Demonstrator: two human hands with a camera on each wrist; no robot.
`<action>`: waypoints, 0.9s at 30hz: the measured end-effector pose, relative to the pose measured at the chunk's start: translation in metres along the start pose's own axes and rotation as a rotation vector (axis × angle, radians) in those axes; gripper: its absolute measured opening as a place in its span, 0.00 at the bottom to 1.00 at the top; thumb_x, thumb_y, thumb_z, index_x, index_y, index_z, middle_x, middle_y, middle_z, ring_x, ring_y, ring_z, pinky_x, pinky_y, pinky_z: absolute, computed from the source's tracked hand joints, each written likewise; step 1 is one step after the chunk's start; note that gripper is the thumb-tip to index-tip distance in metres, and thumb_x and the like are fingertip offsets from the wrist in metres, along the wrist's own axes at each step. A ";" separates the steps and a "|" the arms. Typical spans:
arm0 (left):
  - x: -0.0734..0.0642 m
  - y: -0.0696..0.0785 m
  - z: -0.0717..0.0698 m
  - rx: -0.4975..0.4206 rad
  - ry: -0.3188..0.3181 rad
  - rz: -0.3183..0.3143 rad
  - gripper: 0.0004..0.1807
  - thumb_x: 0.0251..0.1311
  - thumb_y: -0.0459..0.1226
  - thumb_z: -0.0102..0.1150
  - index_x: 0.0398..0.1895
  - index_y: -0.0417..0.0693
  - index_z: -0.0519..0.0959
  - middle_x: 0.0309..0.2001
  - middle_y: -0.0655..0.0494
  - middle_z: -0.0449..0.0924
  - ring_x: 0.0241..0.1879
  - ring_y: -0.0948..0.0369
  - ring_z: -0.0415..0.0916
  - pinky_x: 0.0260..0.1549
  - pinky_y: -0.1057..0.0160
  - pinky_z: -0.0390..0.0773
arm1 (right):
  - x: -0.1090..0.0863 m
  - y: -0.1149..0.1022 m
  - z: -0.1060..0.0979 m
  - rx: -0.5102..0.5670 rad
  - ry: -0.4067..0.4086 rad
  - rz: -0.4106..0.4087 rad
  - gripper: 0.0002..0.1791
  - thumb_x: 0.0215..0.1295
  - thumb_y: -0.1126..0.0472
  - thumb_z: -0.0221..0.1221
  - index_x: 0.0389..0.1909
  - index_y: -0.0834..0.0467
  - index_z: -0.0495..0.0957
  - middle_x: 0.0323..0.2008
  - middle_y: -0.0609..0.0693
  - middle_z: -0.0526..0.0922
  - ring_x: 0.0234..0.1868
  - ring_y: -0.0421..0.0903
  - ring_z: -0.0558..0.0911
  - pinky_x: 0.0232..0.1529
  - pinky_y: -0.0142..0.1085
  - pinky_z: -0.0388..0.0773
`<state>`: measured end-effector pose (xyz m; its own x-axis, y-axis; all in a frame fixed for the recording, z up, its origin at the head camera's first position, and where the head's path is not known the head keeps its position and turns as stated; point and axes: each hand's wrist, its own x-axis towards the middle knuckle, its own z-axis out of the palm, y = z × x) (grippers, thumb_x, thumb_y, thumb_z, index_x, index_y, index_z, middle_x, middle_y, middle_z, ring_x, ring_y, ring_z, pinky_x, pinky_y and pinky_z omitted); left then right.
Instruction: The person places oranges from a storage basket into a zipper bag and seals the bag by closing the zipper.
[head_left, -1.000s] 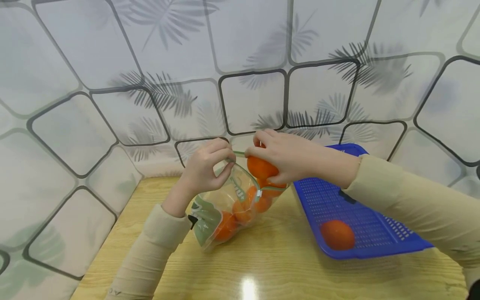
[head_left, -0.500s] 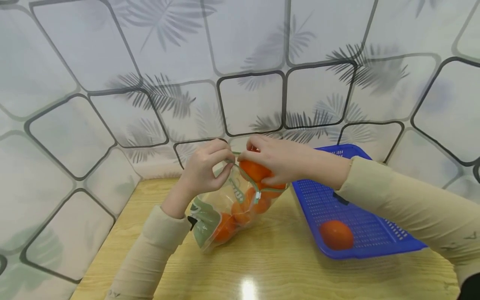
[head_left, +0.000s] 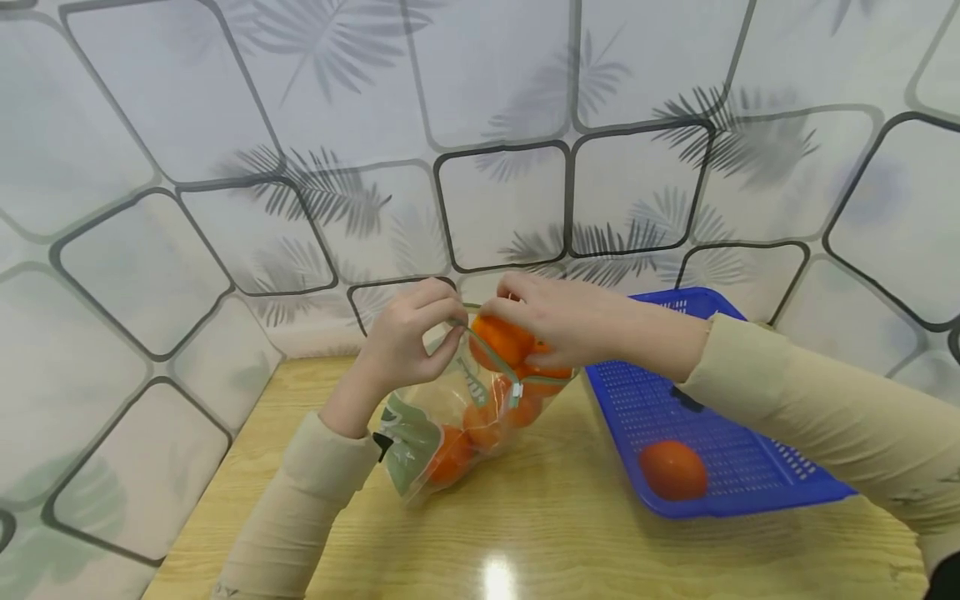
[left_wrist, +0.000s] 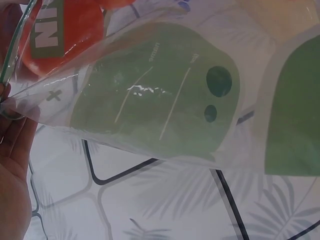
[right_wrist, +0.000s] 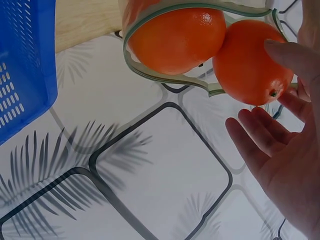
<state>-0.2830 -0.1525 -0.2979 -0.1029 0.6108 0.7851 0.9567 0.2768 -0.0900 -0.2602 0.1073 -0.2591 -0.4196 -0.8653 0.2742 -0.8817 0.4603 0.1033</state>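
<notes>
My left hand point(head_left: 411, 335) pinches the rim of a clear zip bag point(head_left: 411, 437) printed with green patches. Several oranges point(head_left: 450, 454) lie inside the bag, seen through its film. At the bag's mouth, my right hand point(head_left: 558, 321) holds another orange point(head_left: 501, 337). In the right wrist view, the thumb and index finger of the right hand point(right_wrist: 295, 165) touch this orange point(right_wrist: 252, 62), while the other fingers stand away from it. It lies against a second orange point(right_wrist: 177, 40) framed by the bag's rim. The left wrist view shows the bag's film point(left_wrist: 155, 90) stretched from the left fingertips.
A blue perforated basket point(head_left: 720, 508) stands tilted to the right of the bag, with one orange point(head_left: 673, 471) in its near corner. The wooden table point(head_left: 525, 542) is backed by a patterned cloth point(head_left: 502, 200) at the rear and left.
My right hand has moved down and slightly left, bringing the orange from above the bag's rim into its mouth. My left hand has kept its place on the rim.
</notes>
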 end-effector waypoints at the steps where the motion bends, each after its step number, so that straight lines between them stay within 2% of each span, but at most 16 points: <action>1: 0.000 0.000 0.000 -0.002 0.000 0.001 0.04 0.57 0.26 0.62 0.33 0.41 0.82 0.35 0.48 0.82 0.35 0.54 0.77 0.39 0.56 0.82 | 0.000 0.000 0.000 -0.007 0.005 0.005 0.36 0.53 0.62 0.75 0.64 0.55 0.73 0.50 0.56 0.76 0.47 0.50 0.78 0.47 0.41 0.82; 8: 0.001 -0.001 -0.002 -0.010 -0.006 0.009 0.04 0.57 0.25 0.63 0.32 0.41 0.82 0.35 0.47 0.82 0.36 0.53 0.77 0.42 0.55 0.82 | -0.006 0.003 -0.002 -0.045 0.009 0.039 0.37 0.57 0.49 0.78 0.64 0.55 0.74 0.51 0.55 0.78 0.46 0.51 0.79 0.46 0.41 0.82; 14: 0.002 -0.003 -0.004 -0.004 -0.018 0.019 0.03 0.64 0.28 0.60 0.33 0.40 0.82 0.36 0.46 0.82 0.38 0.51 0.78 0.45 0.53 0.82 | -0.017 0.007 -0.006 -0.093 -0.062 0.109 0.38 0.57 0.56 0.77 0.68 0.56 0.73 0.54 0.56 0.77 0.48 0.52 0.80 0.46 0.43 0.84; 18: 0.003 -0.003 -0.005 0.006 -0.025 0.018 0.08 0.71 0.32 0.56 0.34 0.41 0.82 0.36 0.47 0.82 0.38 0.51 0.78 0.46 0.53 0.82 | -0.028 0.012 -0.006 -0.133 -0.103 0.139 0.39 0.58 0.55 0.76 0.69 0.57 0.72 0.55 0.57 0.77 0.49 0.53 0.80 0.48 0.45 0.84; 21: 0.002 -0.003 -0.004 0.010 -0.025 0.014 0.06 0.69 0.30 0.57 0.34 0.41 0.82 0.36 0.47 0.83 0.38 0.52 0.78 0.46 0.53 0.82 | -0.036 0.016 -0.005 -0.159 -0.120 0.154 0.40 0.58 0.53 0.76 0.69 0.58 0.72 0.55 0.58 0.78 0.50 0.54 0.81 0.50 0.46 0.84; 25: 0.002 -0.003 -0.004 0.013 -0.025 0.012 0.04 0.62 0.26 0.61 0.34 0.41 0.82 0.36 0.47 0.83 0.38 0.52 0.78 0.45 0.53 0.83 | -0.047 0.021 -0.003 -0.171 -0.153 0.185 0.43 0.55 0.51 0.78 0.70 0.58 0.72 0.56 0.58 0.78 0.53 0.55 0.80 0.53 0.48 0.83; 27: 0.002 -0.003 -0.004 0.017 -0.025 0.010 0.04 0.62 0.26 0.61 0.34 0.42 0.82 0.37 0.47 0.83 0.38 0.52 0.79 0.45 0.54 0.83 | -0.053 0.023 -0.003 -0.171 -0.170 0.200 0.45 0.54 0.51 0.79 0.71 0.58 0.71 0.56 0.58 0.78 0.52 0.55 0.80 0.51 0.48 0.83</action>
<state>-0.2853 -0.1551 -0.2939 -0.1001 0.6323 0.7682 0.9530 0.2827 -0.1086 -0.2573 0.1646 -0.2686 -0.6235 -0.7686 0.1433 -0.7352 0.6387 0.2272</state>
